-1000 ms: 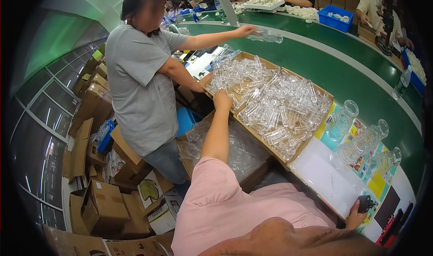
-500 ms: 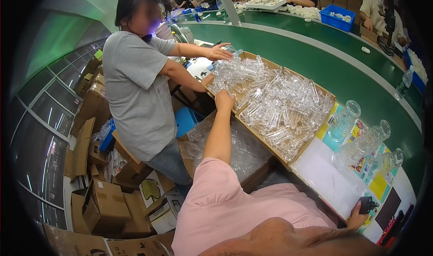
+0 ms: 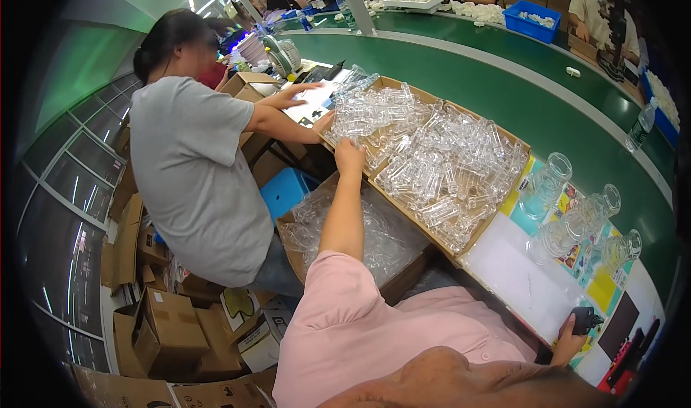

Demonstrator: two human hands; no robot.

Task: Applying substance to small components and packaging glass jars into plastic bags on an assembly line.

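Note:
My left hand [image 3: 350, 155] reaches forward, its fingers closed on the near rim of a shallow cardboard tray [image 3: 425, 229]. Clear plastic tube-like parts [image 3: 461, 160] are heaped across the tray, with a bit of bare cardboard beside my fingers. Down at the lower right, my right hand [image 3: 568, 345] is closed around a small black object with knobby ends [image 3: 581, 320], whose kind I cannot make out. Several clear flared glass vessels [image 3: 554, 181] stand on the table to the right of the tray.
A person in a grey shirt [image 3: 194, 170] stands at the left, one hand on the tray's far-left corner. Below the tray is a carton lined with clear plastic [image 3: 381, 235]. A green conveyor [image 3: 461, 70] curves behind. Cardboard boxes [image 3: 173, 329] crowd the lower left.
The person in grey has turned and leaned left, moving one hand off the clear parts to over the white surface beyond. My hands keep their holds; the view has shifted slightly.

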